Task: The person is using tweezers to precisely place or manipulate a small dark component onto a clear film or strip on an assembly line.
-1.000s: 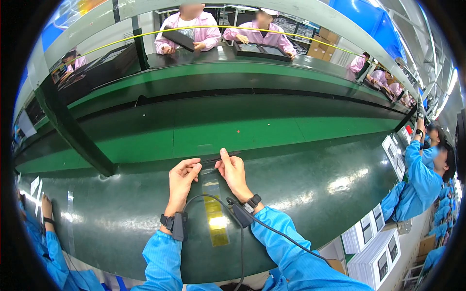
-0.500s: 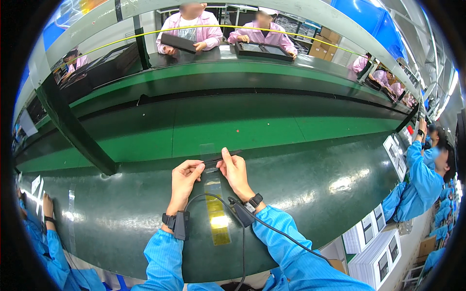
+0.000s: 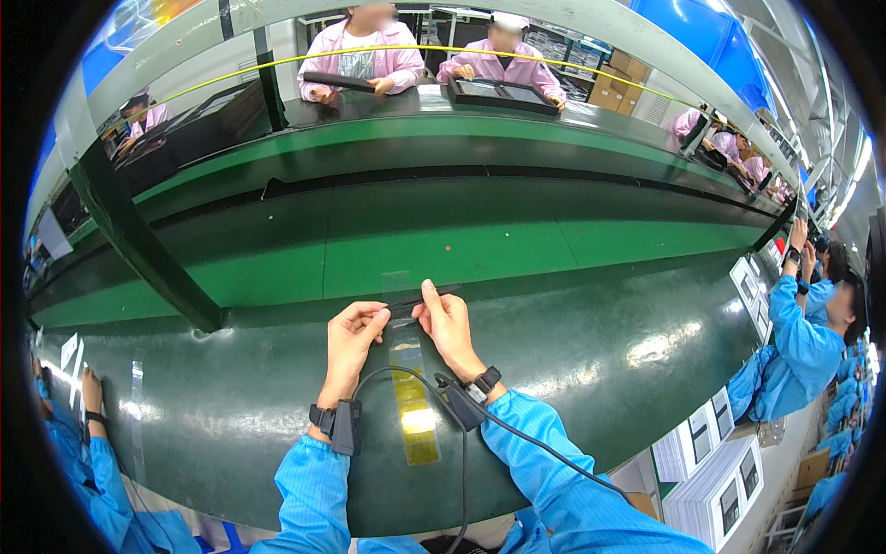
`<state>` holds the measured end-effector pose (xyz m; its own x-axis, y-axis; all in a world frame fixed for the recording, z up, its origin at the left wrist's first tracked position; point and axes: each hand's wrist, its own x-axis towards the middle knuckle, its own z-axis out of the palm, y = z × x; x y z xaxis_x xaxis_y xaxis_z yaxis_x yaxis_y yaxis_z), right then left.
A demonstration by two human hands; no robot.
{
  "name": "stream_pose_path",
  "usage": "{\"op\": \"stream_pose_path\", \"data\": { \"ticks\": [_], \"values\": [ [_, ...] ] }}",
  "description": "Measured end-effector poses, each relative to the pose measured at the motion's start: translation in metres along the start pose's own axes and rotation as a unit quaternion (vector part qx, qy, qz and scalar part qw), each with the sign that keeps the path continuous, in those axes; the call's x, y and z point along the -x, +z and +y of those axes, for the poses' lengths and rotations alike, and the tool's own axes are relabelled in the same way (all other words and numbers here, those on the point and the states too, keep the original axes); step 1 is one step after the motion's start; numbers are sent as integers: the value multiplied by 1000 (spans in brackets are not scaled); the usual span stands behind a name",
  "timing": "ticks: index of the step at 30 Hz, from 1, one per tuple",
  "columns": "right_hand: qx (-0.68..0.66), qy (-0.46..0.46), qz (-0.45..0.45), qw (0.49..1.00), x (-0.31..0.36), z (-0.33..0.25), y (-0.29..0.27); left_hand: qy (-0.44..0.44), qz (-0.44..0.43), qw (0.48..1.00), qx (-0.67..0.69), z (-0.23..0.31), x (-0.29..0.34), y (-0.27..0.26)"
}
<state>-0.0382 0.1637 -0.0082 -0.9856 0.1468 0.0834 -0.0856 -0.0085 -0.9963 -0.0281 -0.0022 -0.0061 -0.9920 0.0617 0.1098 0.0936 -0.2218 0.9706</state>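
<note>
A thin black strip is stretched between my two hands, just above the green tabletop near its far edge. Thumb and fingers of my left hand pinch its left end. My right hand grips the other end, the strip's tip showing past the fingers. What the strip is made for cannot be made out. Under my hands runs a clear tape strip with yellow film pieces, stuck flat on the table. Both wrists carry black straps with small dark modules, joined to a black cable.
The green table curves away on both sides. A dark post rises at its far left. Stacked white printed sheets stand at the lower right. Co-workers in blue sit on either side; people in pink handle black trays across the line.
My hands hold nearly the same pose on the black strip, which looks slightly turned. Across the line, a person in pink has tilted the black tray flatter. The right co-worker's hands have shifted.
</note>
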Motion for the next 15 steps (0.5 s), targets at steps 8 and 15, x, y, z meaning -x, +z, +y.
{"op": "stream_pose_path", "data": {
  "ticks": [8, 15],
  "values": [
    [2, -18, 4, 1000, 1, -1, 1, -2, -1, 1000, -3, 1, -1, 1],
    [4, -27, 0, 1000, 0, 2, 0, -1, 1, 1000, 7, -1, -1, 1]
  ]
}}
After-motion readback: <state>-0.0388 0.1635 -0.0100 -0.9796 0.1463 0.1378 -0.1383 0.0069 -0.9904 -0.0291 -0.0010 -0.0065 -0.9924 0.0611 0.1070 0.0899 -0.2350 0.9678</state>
